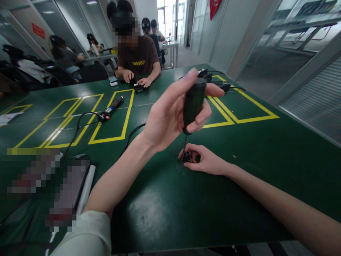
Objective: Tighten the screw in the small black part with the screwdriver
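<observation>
My left hand (173, 110) is wrapped round the thick dark handle of a screwdriver (195, 103), raised above the table. The screwdriver stands nearly upright, its thin metal shaft pointing down. At the tabletop, my right hand (202, 159) pinches a small black part (186, 156) between thumb and fingers. A short round tube sticks up from that part. The shaft's tip reaches the part; whether it sits in a screw is too small to tell. My fingers partly hide the part.
The green table (149, 213) carries yellow tape rectangles. A tool with a black cord (113, 108) lies left of centre, two blurred-out devices (69, 192) at near left. Black items (213, 80) lie at far right. Opposite sits a co-worker (138, 53), hands on a black object.
</observation>
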`<state>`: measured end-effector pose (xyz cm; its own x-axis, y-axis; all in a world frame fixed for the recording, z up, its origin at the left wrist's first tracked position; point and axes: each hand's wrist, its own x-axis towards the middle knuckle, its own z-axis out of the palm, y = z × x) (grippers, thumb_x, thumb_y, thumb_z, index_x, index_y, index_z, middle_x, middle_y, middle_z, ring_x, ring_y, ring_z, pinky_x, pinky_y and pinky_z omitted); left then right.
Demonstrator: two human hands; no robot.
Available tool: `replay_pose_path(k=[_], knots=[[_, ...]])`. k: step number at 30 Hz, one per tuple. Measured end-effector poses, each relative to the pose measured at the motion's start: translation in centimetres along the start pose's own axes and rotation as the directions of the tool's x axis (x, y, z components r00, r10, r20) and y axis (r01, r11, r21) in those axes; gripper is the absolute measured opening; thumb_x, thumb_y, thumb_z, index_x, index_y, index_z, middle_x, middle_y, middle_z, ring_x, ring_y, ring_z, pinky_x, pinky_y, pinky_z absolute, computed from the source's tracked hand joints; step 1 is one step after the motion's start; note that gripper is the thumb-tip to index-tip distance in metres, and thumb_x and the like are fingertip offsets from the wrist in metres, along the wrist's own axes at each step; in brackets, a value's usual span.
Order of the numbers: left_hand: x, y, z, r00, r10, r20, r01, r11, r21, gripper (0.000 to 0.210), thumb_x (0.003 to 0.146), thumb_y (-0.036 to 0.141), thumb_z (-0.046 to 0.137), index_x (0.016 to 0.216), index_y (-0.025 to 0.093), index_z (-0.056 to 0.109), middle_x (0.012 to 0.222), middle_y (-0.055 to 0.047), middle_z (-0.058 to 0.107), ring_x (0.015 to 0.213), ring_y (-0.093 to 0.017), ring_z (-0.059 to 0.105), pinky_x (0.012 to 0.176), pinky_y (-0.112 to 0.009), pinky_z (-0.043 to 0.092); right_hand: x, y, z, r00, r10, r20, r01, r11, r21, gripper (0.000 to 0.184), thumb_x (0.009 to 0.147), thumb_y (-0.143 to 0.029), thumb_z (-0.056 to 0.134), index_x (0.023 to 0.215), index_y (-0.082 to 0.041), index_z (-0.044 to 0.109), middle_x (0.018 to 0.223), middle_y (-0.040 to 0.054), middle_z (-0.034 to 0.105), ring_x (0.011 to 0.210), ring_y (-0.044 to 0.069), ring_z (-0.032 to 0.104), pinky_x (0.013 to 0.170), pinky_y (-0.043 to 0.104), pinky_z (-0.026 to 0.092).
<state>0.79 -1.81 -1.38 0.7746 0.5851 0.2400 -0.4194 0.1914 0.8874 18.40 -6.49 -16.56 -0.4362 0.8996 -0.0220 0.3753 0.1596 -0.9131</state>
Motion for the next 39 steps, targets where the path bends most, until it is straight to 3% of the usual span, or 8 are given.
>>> replay_pose_path(k=[8,13,19,27,30,33,36,39], knots=[[0.22,0.39,0.15,0.997,0.005,-0.083,-0.004,1.000,0.017,0.060,0.104,0.064,0.040,0.072,0.016,0.057,0.065,-0.001,0.060,0.055,-0.010,0.061,0.055,-0.022,0.050,0.05,0.07,-0.03,1.000,0.004,0.007,-0.004,1.000,0.030,0.025,0.080,-0.034,0.074,0.098,-0.019,0.065,0.093,0.0034,0.071,0.066,0.011,0.058,0.060,0.025,0.049],[-0.05,0.47,0.13,1.000,0.011,0.012,-0.010,1.000,-0.021,0.053,0.101,0.059,0.051,0.074,0.015,0.059,0.054,0.003,0.050,0.042,-0.004,0.041,0.044,-0.017,0.032,-0.04,-0.04,-0.05,1.000,-0.012,0.004,0.012,1.000,0.022,0.027,0.080,-0.033,0.074,0.102,-0.018,0.067,0.088,0.0017,0.069,0.068,0.012,0.059,0.061,0.025,0.050],[0.09,0.57,-0.13,0.997,-0.039,-0.070,0.040,0.999,0.015,0.067,0.098,0.073,0.047,0.069,0.015,0.061,0.055,0.001,0.048,0.046,-0.008,0.047,0.046,-0.021,0.042,0.07,0.15,0.02,1.000,0.001,0.004,-0.001,0.999,0.036,0.026,0.080,-0.033,0.074,0.099,-0.019,0.066,0.092,0.0032,0.071,0.067,0.011,0.058,0.061,0.025,0.049],[0.07,-0.03,0.13,0.999,0.038,-0.029,-0.037,0.999,0.016,0.037,0.106,0.037,0.052,0.080,0.015,0.063,0.070,0.000,0.062,0.065,-0.009,0.063,0.066,-0.020,0.054,0.03,0.15,0.02,1.000,0.003,0.007,-0.003,1.000,0.015,0.026,0.081,-0.034,0.074,0.100,-0.018,0.066,0.092,0.0035,0.071,0.066,0.012,0.058,0.061,0.025,0.048],[-0.01,-0.29,0.08,0.998,0.051,-0.020,-0.050,0.996,0.071,0.024,0.099,0.026,0.062,0.078,0.017,0.058,0.059,0.005,0.053,0.048,-0.004,0.048,0.049,-0.015,0.038,0.01,0.07,0.03,1.000,-0.001,0.007,0.001,1.000,0.011,0.028,0.081,-0.033,0.073,0.104,-0.018,0.067,0.087,0.0018,0.069,0.067,0.012,0.058,0.061,0.025,0.049],[0.15,-0.13,-0.25,0.999,0.034,-0.033,-0.032,0.997,0.067,0.044,0.101,0.050,0.060,0.072,0.016,0.059,0.049,0.007,0.037,0.040,-0.003,0.031,0.042,-0.017,0.026,0.01,0.10,0.01,1.000,0.008,0.013,-0.008,1.000,0.008,0.029,0.082,-0.033,0.074,0.105,-0.018,0.067,0.089,0.0021,0.070,0.067,0.011,0.059,0.060,0.024,0.048],[0.36,0.33,-0.59,1.000,-0.023,-0.011,0.023,0.998,0.054,0.076,0.094,0.080,0.044,0.067,0.013,0.066,0.048,0.003,0.038,0.041,-0.006,0.035,0.043,-0.021,0.029,-0.01,0.14,-0.03,1.000,0.011,0.016,-0.012,1.000,0.008,0.028,0.082,-0.033,0.075,0.105,-0.019,0.067,0.094,0.0032,0.072,0.067,0.011,0.059,0.060,0.024,0.049],[0.47,0.69,-0.52,0.995,-0.082,-0.048,0.085,0.995,0.059,0.082,0.094,0.085,0.035,0.059,0.015,0.060,0.049,0.001,0.041,0.043,-0.008,0.040,0.044,-0.022,0.036,-0.03,0.14,-0.05,1.000,0.006,0.010,-0.006,1.000,0.010,0.027,0.082,-0.032,0.075,0.104,-0.020,0.066,0.098,0.0040,0.074,0.067,0.011,0.059,0.061,0.025,0.050]])
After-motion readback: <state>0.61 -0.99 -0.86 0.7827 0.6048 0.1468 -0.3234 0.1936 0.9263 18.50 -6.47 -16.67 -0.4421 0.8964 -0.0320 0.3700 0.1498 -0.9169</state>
